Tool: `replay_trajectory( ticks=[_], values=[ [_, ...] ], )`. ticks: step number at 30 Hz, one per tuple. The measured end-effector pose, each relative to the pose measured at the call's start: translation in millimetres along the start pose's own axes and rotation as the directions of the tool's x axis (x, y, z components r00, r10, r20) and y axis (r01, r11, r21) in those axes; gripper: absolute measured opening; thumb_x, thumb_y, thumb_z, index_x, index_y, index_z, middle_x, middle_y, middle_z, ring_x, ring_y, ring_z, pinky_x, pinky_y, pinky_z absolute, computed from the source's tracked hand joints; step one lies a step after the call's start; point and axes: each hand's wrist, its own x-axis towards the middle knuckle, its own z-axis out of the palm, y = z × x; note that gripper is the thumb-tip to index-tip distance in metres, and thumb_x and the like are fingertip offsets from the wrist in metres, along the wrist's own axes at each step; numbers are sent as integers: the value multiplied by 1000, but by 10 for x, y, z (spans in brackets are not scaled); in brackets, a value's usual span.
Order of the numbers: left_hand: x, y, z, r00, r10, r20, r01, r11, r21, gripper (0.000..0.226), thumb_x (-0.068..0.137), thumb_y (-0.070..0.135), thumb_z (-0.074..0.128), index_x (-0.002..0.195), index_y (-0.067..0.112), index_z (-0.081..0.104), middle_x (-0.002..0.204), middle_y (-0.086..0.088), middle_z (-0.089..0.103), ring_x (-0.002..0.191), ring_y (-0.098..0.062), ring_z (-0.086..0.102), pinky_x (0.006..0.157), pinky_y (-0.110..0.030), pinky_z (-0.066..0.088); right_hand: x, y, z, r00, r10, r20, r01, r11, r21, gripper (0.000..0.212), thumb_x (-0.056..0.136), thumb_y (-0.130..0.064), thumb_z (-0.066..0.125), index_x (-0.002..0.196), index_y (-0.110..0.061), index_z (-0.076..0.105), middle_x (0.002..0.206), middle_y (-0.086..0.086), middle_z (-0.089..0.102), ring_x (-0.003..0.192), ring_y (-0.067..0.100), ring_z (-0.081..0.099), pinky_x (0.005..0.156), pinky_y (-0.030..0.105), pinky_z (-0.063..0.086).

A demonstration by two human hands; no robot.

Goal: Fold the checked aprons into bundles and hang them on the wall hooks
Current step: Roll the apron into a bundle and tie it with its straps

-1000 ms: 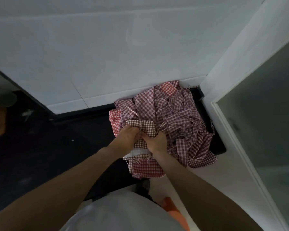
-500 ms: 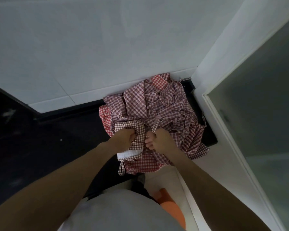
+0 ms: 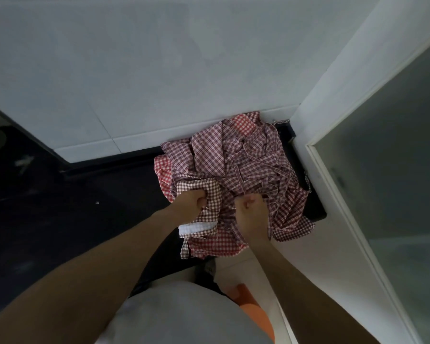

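A heap of red-and-white and maroon checked aprons [image 3: 243, 165] lies piled on a black surface [image 3: 313, 207] in the corner by the white wall. My left hand [image 3: 189, 204] grips a bunched brown-checked apron [image 3: 206, 192] at the front left of the heap. A hand's width to the right, my right hand [image 3: 251, 209] is curled tight round maroon checked cloth and straps at the front of the pile. No wall hooks are in view.
White tiled wall [image 3: 159, 70] rises behind the heap. A white door frame [image 3: 338, 182] and a glass panel [image 3: 395, 157] stand at the right. Dark floor [image 3: 47, 219] lies at the left. An orange object [image 3: 253, 306] sits low by my body.
My hands, held together on the cloth a second ago, have drawn apart sideways, each keeping its grip. The brown-checked apron has spread between them.
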Motion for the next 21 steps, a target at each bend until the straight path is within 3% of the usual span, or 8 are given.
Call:
replay_trajectory(
  ticks=[2,6,8,11,14,17,19,21],
  values=[
    [39,14,27,1000,-11,-10,11,1000,3,23,103,13,45,109,1,64,91,-2,56,78,-15,52,55,-7,36,48,115,-35,960,187,210,-149,972,-181,40,88,-52,63,64,-22,51,70,2,60,62,19,55,62,31,44],
    [46,35,61,999,-29,-19,29,1000,-6,22,103,12,45,108,0,64,95,-5,59,85,-19,55,59,-11,39,78,142,70,925,269,268,-273,962,-23,51,79,-63,72,86,-14,60,88,10,71,64,21,69,53,27,56],
    [44,23,56,999,-36,-24,36,999,5,23,103,12,45,105,-2,64,97,-12,64,87,-26,59,72,-27,48,90,106,151,892,378,247,-412,905,105,49,86,-52,72,97,-5,63,98,16,72,75,28,70,68,42,63],
    [46,13,68,999,-21,-42,22,1000,19,24,102,11,46,103,-2,65,99,-14,65,90,-30,61,80,-35,50,98,50,168,808,504,305,-588,715,378,18,100,-18,60,92,-2,63,88,12,69,71,21,67,64,36,61],
    [51,22,87,998,-16,-63,17,1000,18,23,101,11,46,103,-2,66,95,-8,62,87,-24,57,74,-27,44,14,-5,171,903,365,228,-430,752,500,21,98,-13,63,80,-3,64,80,11,70,68,20,69,61,31,60],
    [44,17,70,999,-14,-51,13,1000,-25,20,101,9,47,98,2,66,86,-4,61,80,-21,56,64,-22,44,-72,2,199,994,39,100,-70,942,329,27,95,-22,69,72,-7,67,71,6,71,65,20,69,61,35,58],
    [11,-35,40,999,-19,-45,14,994,-110,21,99,9,50,85,13,65,78,0,61,74,-19,58,65,-22,47,-84,15,239,963,-251,99,237,962,135,32,92,-24,72,65,-9,63,60,-4,63,56,9,60,57,31,50],
    [-48,-77,8,997,-30,-67,15,978,-210,28,98,9,55,76,23,63,75,3,64,69,-11,58,64,-16,46,-95,3,284,912,-369,179,357,929,95,25,90,-20,74,67,-13,66,65,-13,60,60,3,57,61,25,46]
  ],
)
